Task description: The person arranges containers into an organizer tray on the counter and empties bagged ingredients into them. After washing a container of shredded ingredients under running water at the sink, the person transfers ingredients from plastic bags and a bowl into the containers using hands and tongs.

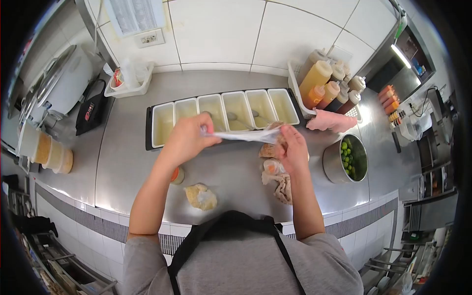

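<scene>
While bags (200, 197) lie below, hands (186, 139) stretch plastic (246, 135)

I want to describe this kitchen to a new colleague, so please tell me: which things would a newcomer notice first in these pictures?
Probably first the stretched piece of thin plastic, held between the left hand and the right hand. Just beyond it stands the row of six pale containers, some with spoons inside. To the right, the eye may go to the green fruits in a metal pot, and the squeeze bottles behind.
</scene>
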A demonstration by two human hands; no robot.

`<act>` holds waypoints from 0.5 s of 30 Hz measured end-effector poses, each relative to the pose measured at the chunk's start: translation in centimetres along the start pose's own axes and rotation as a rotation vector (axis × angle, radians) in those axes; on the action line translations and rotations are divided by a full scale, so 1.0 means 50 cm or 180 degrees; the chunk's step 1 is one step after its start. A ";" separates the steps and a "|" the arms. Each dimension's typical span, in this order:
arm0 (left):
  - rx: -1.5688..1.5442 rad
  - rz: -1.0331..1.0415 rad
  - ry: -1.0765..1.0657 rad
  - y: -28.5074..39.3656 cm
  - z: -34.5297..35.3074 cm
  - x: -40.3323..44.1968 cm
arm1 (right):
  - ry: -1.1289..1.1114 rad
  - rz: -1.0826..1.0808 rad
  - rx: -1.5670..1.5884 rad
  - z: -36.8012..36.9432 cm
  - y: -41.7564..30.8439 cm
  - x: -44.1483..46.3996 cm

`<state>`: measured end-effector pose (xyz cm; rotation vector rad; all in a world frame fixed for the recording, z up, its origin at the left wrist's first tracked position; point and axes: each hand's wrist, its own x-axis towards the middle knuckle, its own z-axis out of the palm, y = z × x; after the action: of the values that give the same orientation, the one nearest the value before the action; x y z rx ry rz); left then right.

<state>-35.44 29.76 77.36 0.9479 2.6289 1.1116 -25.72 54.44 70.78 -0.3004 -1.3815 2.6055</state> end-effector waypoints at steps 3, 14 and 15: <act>-0.0126 0.0282 0.0369 0.021 0.001 0.025 | 0.0293 -0.0117 -0.0001 -0.022 -0.027 0.039; -0.0501 0.1577 0.1268 -0.050 -0.003 0.110 | 0.0121 -0.0151 -0.0019 -0.043 -0.069 0.056; 0.0528 0.2146 0.1680 -0.045 -0.007 0.109 | 0.0155 -0.0189 0.0011 -0.048 -0.064 0.057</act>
<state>-41.04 31.62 76.70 1.9045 2.9090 1.4510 -27.66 58.82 71.84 -0.3154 -1.3490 2.5351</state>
